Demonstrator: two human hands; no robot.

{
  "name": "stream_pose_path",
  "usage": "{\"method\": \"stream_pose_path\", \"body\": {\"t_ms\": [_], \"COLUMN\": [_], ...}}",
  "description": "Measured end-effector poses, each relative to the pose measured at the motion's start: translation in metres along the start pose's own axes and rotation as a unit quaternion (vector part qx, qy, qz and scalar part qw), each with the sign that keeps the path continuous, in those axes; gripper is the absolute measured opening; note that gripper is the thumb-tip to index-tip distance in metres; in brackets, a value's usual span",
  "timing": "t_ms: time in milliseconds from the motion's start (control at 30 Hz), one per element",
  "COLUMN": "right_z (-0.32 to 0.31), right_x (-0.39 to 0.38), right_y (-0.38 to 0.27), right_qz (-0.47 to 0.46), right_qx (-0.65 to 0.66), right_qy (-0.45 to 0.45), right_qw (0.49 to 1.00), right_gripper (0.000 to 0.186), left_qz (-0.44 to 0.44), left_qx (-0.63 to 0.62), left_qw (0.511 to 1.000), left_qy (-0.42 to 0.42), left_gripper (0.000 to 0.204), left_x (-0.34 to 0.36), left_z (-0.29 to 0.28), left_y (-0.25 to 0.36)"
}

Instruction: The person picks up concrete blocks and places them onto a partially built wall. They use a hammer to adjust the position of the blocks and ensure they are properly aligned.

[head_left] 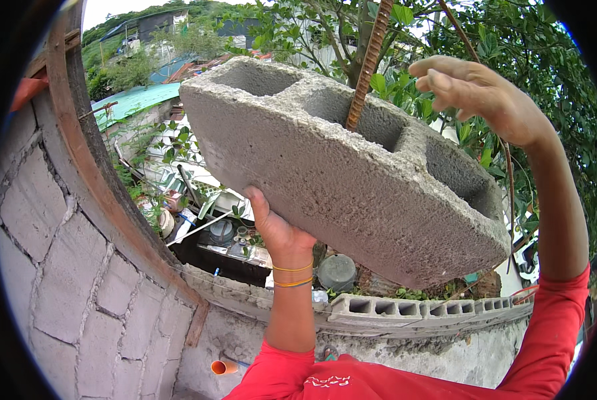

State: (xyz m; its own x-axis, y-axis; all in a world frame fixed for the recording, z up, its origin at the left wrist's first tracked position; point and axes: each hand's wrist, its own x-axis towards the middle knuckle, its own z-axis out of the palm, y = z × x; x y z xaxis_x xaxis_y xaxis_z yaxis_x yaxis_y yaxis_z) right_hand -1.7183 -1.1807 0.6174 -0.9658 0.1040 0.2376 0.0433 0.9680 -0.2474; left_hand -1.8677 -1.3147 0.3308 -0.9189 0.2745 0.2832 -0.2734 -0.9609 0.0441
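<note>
A grey hollow concrete block (352, 193) hangs tilted in front of me, its right end lower and its cavities facing up. My left hand (278, 230) supports it from beneath, thumb on the near face; the other fingers are hidden under the block. A rusty ribbed steel bar (365, 73) passes down into the block's middle cavity. My right hand (488, 97) is raised above the block's right end, apart from it, with fingers stretched out and loosely bent and nothing visible in them. A second, thinner rusty bar (460, 27) runs behind that hand.
Below runs a low wall of hollow blocks (405, 313). A mortared block wall (65, 267) with a wooden plank (88, 147) rises at left. An orange pipe end (224, 367) sticks up near the floor. Leafy branches (538, 67) crowd the right; clutter and a grey round container (336, 272) lie beyond.
</note>
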Motion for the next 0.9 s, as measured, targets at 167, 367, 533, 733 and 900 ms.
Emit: {"method": "stream_pose_path", "body": {"t_ms": [167, 367, 533, 733, 900], "right_z": [0.07, 0.176, 0.271, 0.383, 0.454], "right_x": [0.069, 0.056, 0.064, 0.069, 0.081], "right_y": [0.057, 0.059, 0.078, 0.108, 0.129], "right_qz": [0.052, 0.046, -0.004, -0.173, -0.03], "right_qx": [0.15, 0.049, 0.113, -0.064, 0.058], "right_qy": [-0.261, -0.24, -0.349, -0.415, -0.469], "right_qw": [0.952, 0.968, 0.93, 0.891, 0.881], "right_gripper": [0.052, 0.041, 0.041, 0.019, 0.009], "left_qz": [0.002, 0.052, 0.099, 0.007, -0.077], "left_qx": [0.014, 0.086, 0.164, 0.343, 0.355], "left_qw": [0.999, 0.992, 0.966, 0.921, 0.886], "left_qy": [-0.046, 0.071, 0.176, 0.185, 0.287], "left_gripper": [0.09, 0.083, 0.077, 0.08, 0.072], "left_x": [-0.007, -0.019, -0.058, -0.099, -0.128], "left_z": [-0.034, -0.14, -0.219, -0.332, -0.395], "left_y": [-0.001, 0.007, 0.015, 0.06, 0.064]}}
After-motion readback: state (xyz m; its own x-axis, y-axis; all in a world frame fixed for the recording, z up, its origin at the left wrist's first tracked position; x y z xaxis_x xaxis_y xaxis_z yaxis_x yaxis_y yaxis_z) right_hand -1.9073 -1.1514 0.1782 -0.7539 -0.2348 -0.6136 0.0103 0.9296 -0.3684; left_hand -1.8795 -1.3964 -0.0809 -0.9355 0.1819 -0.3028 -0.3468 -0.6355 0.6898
